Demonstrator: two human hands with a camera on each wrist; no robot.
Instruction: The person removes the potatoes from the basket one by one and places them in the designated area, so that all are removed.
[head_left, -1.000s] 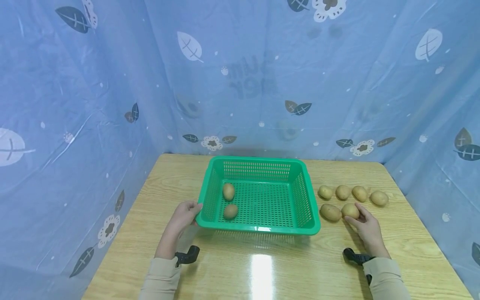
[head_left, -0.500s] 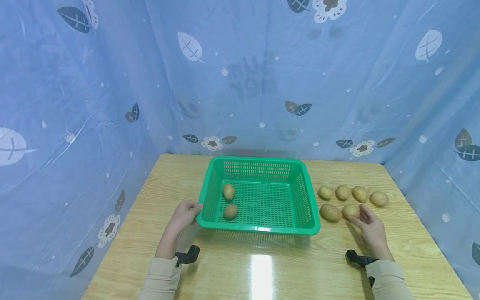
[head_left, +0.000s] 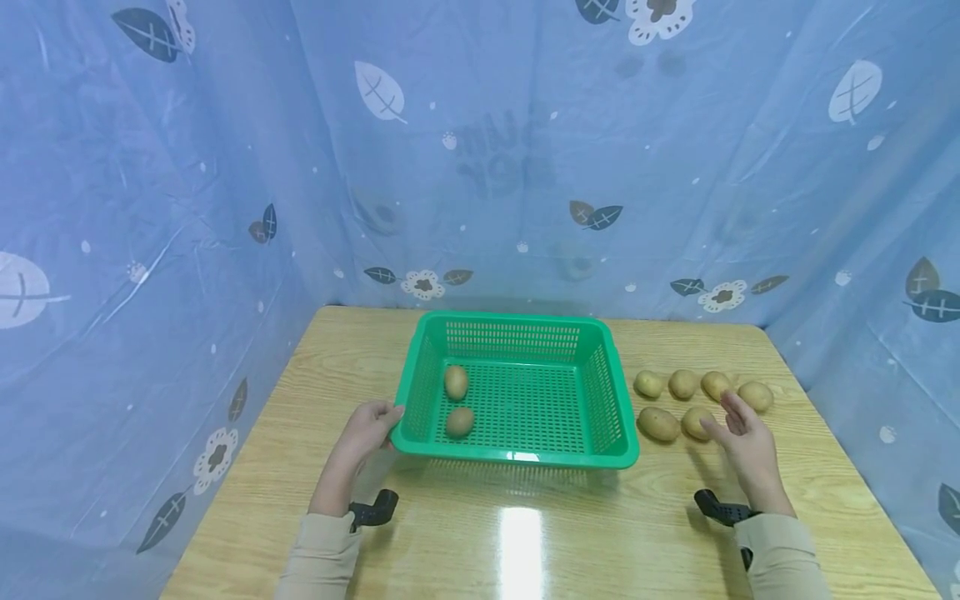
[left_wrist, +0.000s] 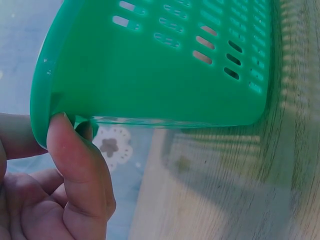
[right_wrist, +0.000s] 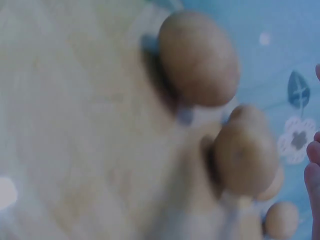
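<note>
A green plastic basket (head_left: 517, 461) stands on the table with two potatoes (head_left: 459, 422) inside, near its left wall. My left hand (head_left: 367, 433) grips the front left corner of its rim; the left wrist view shows curled fingers (left_wrist: 80, 165) under the rim's edge. Right of the basket, loose potatoes lie in two rows, two in front and several behind. My right hand (head_left: 752, 450) holds nothing, its thumb and fingers spread beside the front row's right-hand potato (head_left: 694, 423). Several potatoes (right_wrist: 199, 57) show blurred in the right wrist view, with fingertips (right_wrist: 313, 150) at its right edge.
The wooden table (head_left: 442, 542) ends at a blue patterned curtain (head_left: 517, 208) at the back and both sides. A longer potato (head_left: 658, 424) lies close to the basket's right wall. The back row of potatoes (head_left: 683, 384) sits farther off. Black wrist mounts (head_left: 375, 508) stick out from both forearms.
My right hand has let go of the front row's right-hand potato and drawn back to the right, its fingers opening. The left hand keeps its grip on the basket rim.
</note>
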